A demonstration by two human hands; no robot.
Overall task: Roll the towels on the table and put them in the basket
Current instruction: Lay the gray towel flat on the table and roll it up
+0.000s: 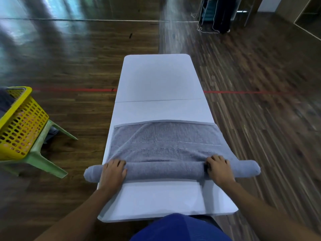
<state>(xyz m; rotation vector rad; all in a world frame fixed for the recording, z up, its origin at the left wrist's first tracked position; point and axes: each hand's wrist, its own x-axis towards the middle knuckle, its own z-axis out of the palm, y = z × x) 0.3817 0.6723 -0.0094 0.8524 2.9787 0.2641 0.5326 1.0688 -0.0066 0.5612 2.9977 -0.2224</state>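
A grey towel (pixel 165 141) lies across the near half of the white table (pixel 159 79). Its near part is wound into a long roll (pixel 165 171) whose ends stick out past both table edges. The far part still lies flat, with a folded corner on the left. My left hand (pixel 112 173) presses on the roll near its left end, fingers curled over the top. My right hand (pixel 219 168) grips the roll near its right end. A yellow perforated basket (pixel 19 122) sits at the left edge of the view, away from the table.
The basket rests on a pale green plastic stool (pixel 43 153) on the dark wooden floor. A red line (pixel 243 92) crosses the floor beneath the table. Dark objects and white cords (pixel 213 16) stand at the far right. Blue clothing (pixel 180 228) fills the bottom centre.
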